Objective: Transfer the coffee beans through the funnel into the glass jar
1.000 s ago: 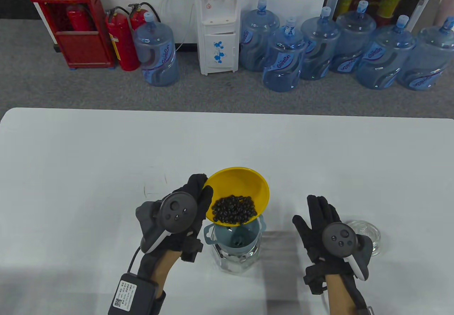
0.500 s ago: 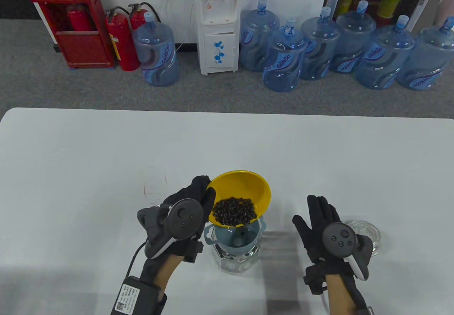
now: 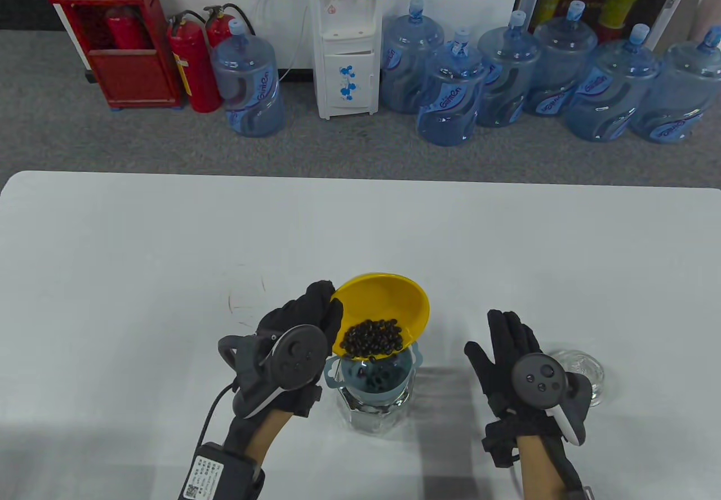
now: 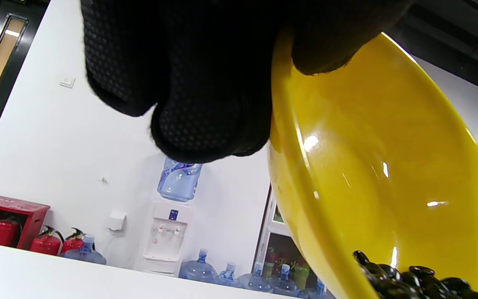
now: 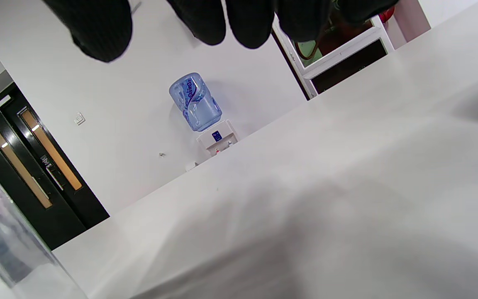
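On the white table (image 3: 169,275) stand one yellow plastic bowl (image 3: 388,303), one grey-blue plastic funnel (image 3: 374,376), one faceted clear glass jar (image 3: 372,413) and one round clear glass lid (image 3: 586,373). The dark coffee beans (image 3: 374,338) are too many to count. Two black gloved hands show. On the floor behind: seven blue water jugs (image 3: 250,86), one white water dispenser (image 3: 345,38), two red fire extinguishers (image 3: 194,66) and one red cabinet (image 3: 115,41).

1. The funnel (image 3: 376,379) spout is hidden inside the jar (image 3: 374,410).
2. The right hand (image 3: 510,362) partly covers the glass lid (image 3: 586,367).
3. In the left wrist view the yellow bowl (image 4: 388,174) gets cropped.
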`<control>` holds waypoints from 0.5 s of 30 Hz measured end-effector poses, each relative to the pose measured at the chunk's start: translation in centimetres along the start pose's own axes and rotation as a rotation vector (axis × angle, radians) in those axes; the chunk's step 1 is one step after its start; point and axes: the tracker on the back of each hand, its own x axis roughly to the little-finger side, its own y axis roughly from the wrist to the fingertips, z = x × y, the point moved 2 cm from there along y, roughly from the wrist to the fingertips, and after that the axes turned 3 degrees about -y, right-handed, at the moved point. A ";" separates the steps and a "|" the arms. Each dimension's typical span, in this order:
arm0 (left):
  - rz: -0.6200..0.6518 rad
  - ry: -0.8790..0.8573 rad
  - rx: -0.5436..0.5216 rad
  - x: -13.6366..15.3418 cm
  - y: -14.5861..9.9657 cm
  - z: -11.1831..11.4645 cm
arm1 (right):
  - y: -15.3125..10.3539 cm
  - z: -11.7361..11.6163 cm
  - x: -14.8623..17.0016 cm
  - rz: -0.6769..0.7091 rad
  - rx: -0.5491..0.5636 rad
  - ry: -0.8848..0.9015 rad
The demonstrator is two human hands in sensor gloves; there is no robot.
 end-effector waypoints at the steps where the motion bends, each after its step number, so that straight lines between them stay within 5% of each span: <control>1: 0.005 0.007 -0.007 -0.1 -0.1 -0.1 | 0.0 0.0 0.0 0.000 0.000 0.000; 15: 0.071 0.101 -0.101 -1.5 -1.1 -0.8 | 0.0 0.0 0.0 0.002 0.000 0.000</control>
